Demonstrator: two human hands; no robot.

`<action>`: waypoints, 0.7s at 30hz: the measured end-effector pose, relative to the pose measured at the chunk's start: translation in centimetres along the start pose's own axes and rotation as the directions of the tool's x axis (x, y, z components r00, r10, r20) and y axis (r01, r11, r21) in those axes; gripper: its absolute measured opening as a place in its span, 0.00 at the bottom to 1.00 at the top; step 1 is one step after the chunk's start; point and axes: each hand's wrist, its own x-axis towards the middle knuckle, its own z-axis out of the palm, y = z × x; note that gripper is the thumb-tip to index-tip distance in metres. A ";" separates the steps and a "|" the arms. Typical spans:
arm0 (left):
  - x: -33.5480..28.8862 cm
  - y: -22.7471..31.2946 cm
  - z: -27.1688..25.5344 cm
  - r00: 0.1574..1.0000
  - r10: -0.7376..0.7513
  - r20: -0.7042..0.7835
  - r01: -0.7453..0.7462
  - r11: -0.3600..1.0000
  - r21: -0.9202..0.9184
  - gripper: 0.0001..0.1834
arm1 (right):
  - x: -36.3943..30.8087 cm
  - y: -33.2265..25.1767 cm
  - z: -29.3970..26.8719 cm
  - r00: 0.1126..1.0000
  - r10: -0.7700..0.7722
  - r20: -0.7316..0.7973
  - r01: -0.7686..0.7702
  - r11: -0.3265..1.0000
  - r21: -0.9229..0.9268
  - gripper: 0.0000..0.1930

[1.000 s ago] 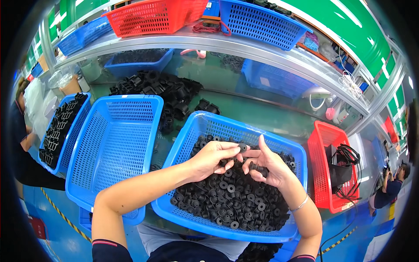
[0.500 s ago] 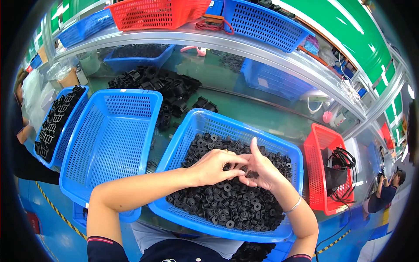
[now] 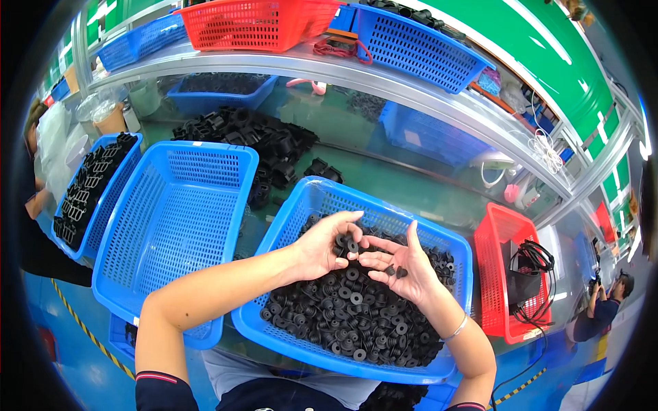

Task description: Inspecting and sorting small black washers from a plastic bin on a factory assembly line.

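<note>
Head view, looking down: a person's left hand (image 3: 322,246) and right hand (image 3: 397,264) meet over a blue basket (image 3: 288,329) heaped with small black rubber rings (image 3: 349,315). The right hand lies palm up, fingers spread apart, with a couple of loose rings (image 3: 392,271) resting on the palm. The left hand's fingertips are pinched together on a ring (image 3: 349,245) just beside the right thumb. The basket sits at the near edge of the table (image 3: 425,195). To the left stands a second blue basket (image 3: 178,226) holding nothing that shows. Beyond it lies a pile of larger black plastic parts (image 3: 247,137). At far right, a red basket (image 3: 500,274) holds black cables. A shelf (image 3: 384,82) above carries more red and blue baskets. With the palm flat and open, a slight tilt could roll the loose rings back into the heap; the pinched ring looks small enough to slip from the fingertips.
</note>
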 end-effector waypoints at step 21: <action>-0.7 -2.3 0.6 0.673 0.541 0.505 -0.533 -0.118 0.838 0.17 | -0.6 -0.1 0.7 0.995 -0.055 0.087 0.042 0.988 0.148 0.49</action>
